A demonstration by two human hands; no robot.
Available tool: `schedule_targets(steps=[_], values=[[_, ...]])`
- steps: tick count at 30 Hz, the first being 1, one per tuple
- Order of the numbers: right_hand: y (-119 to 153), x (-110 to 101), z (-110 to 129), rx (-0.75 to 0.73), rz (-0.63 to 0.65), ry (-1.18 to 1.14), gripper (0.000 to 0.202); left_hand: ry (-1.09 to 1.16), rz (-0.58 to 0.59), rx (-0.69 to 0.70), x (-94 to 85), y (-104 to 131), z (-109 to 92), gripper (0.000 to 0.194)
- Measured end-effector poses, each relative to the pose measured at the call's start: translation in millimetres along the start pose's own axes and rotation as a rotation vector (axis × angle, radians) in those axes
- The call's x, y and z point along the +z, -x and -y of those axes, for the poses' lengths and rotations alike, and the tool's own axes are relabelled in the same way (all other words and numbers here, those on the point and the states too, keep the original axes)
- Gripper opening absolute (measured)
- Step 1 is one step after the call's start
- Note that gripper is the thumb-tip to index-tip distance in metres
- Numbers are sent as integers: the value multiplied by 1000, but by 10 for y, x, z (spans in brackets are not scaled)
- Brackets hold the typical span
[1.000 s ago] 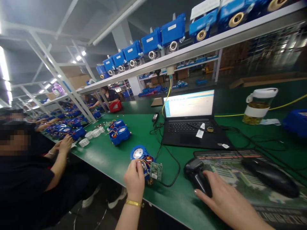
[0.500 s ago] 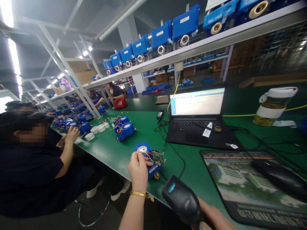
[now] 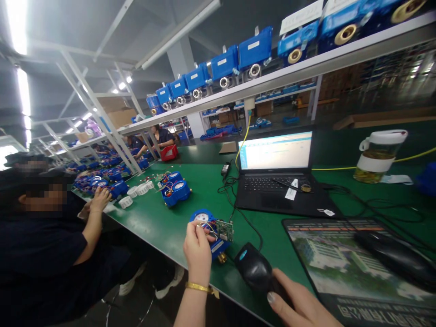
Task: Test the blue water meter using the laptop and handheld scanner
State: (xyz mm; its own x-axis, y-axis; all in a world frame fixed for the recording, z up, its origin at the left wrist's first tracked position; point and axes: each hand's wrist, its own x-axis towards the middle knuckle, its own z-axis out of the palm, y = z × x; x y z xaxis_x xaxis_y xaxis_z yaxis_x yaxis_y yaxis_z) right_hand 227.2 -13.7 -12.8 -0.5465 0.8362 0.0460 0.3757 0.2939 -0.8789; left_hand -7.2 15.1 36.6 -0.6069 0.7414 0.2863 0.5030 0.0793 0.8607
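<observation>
Scanner (image 3: pixel 256 271) came up closer to the blue meter (image 3: pixel 208 227) since before, lower middle of frame. R hand (image 3: pixel 299 304) wraps it tight. L hand (image 3: pixel 197 250) pinches the meter's wires by the green board (image 3: pixel 225 230). Scan looks not done yet. Laptop (image 3: pixel 279 177) sits behind.

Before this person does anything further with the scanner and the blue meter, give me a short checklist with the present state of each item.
1. Left hand steadies the blue meter on the green table: ok.
2. Right hand grips the black scanner: ok.
3. Scanner head points toward the meter: ok, roughly.
4. Green circuit board on the meter faces the scanner, uncovered: ok.
5. A code or label on the board can be read: cannot tell, too small.
6. Laptop is open with its screen lit: ok.
</observation>
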Motion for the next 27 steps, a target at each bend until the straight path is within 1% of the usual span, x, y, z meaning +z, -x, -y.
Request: schedule_targets(steps=[3, 5, 7, 9, 10, 11, 12, 14, 16, 18, 19, 20, 22, 23, 25, 27], values=[[-113, -174, -301, 145, -92, 247, 58, -38, -5, 56, -29, 48, 6, 29], [-201, -293, -463, 161, -159, 403, 63, -72, -18, 88, -50, 82, 16, 30], [-280, -367, -524, 113, -261, 524, 63, -130, -52, 137, -69, 115, 45, 32], [-341, -370, -458, 1, -360, 595, 58, -193, -108, 217, -82, 148, 101, 32], [-366, -343, -379, -70, -384, 605, 56, -219, -138, 262, -89, 165, 138, 32], [-388, -302, -279, -145, -368, 599, 53, -240, -170, 307, -97, 183, 180, 30], [-408, -249, -165, -213, -313, 579, 51, -253, -201, 348, -107, 201, 223, 28], [-447, -123, 63, -292, -149, 527, 50, -279, -250, 427, -136, 240, 305, 24], [-487, 4, 235, -308, -19, 485, 56, -303, -274, 495, -177, 287, 364, 23], [-524, 116, 312, -295, 43, 465, 63, -314, -272, 518, -219, 354, 382, 25], [-538, 165, 314, -291, 59, 464, 66, -307, -272, 495, -237, 398, 372, 27], [-547, 210, 294, -292, 64, 467, 68, -285, -280, 441, -251, 448, 351, 28], [-547, 286, 212, -321, 53, 485, 72, -207, -268, 276, -266, 561, 282, 30], [-541, 320, 160, -344, 38, 498, 73, -152, -229, 187, -267, 617, 241, 32], [-522, 381, 56, -391, -6, 521, 76, -36, -94, 41, -262, 708, 169, 40], [-513, 436, -25, -423, -46, 546, 79, 31, 33, -36, -247, 758, 137, 50]])
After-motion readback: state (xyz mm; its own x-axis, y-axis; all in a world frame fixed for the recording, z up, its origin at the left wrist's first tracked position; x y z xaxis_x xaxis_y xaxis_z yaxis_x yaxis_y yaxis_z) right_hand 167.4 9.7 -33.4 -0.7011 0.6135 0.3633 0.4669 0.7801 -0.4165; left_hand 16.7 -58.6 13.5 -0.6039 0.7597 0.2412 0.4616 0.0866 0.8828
